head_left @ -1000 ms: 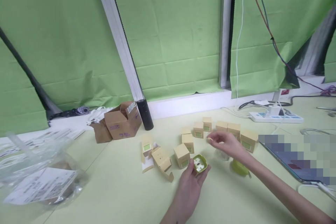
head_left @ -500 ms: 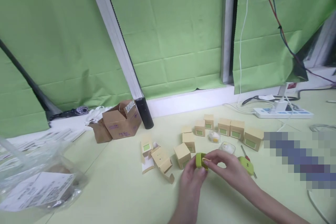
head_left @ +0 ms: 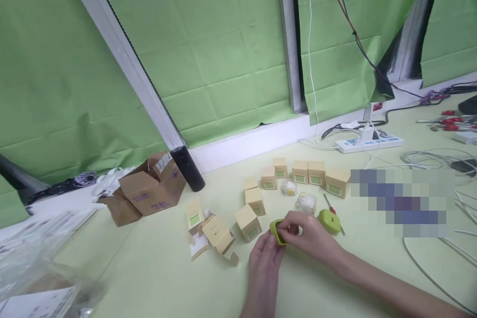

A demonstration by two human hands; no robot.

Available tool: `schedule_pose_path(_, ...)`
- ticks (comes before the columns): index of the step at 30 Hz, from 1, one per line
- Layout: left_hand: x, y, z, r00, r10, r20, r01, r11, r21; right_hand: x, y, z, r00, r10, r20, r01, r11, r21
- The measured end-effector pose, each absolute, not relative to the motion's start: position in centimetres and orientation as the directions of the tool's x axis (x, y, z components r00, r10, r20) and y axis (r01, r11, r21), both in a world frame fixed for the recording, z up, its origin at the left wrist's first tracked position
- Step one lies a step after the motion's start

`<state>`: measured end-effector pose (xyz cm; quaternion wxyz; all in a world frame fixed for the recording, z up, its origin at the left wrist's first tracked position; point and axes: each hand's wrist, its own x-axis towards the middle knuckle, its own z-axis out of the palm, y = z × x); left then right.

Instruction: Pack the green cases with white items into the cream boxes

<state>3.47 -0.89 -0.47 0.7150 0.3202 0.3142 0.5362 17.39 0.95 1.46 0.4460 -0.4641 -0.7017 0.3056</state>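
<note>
My left hand (head_left: 265,263) holds a small green plastic shell (head_left: 277,231) from below, just above the pale green table (head_left: 156,278). My right hand (head_left: 303,234) pinches at the same green shell from the right, fingers curled onto it. A second green shell (head_left: 329,221) lies on the table just right of my right hand, with a small red-handled screwdriver (head_left: 329,205) beside it. Two small clear tubs (head_left: 306,202) with white and yellow bits stand behind my hands.
Several small tan boxes (head_left: 309,172) with green labels stand in a row and cluster behind my hands; an opened one (head_left: 219,235) lies to the left. A larger cardboard box (head_left: 149,189), black cylinder (head_left: 187,169), power strip (head_left: 368,143), cables (head_left: 432,159) and plastic bag (head_left: 33,278) surround them.
My right hand came back from the row of boxes and closed onto the green shell in my left hand. The view has swung to the right and down.
</note>
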Motion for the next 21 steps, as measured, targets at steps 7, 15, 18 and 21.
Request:
schedule_pose_path(7,3.3,-1.1,0.7,0.285,0.953,-0.104,-0.536,0.248,0.807,17.3,0.9,1.0,-0.185,0.916,0.357,0.413,0.402,-0.817)
schedule_pose_path(15,3.1,-1.0,-0.4,0.224,0.970,-0.089,-0.497,0.192,0.846,17.5,0.9,1.3,-0.298,0.889,0.347,0.461,0.452,-0.764)
schedule_pose_path(18,2.9,-0.9,-0.6,0.201,0.973,-0.110,-0.545,0.205,0.813,18.0,1.1,2.0,-0.383,0.869,0.311,0.403,0.461,-0.791)
schedule_pose_path(21,2.7,-0.7,-0.6,0.216,0.968,-0.125,-0.561,0.228,0.796,18.3,1.2,2.5,-0.360,0.889,0.281,0.380,0.415,-0.827)
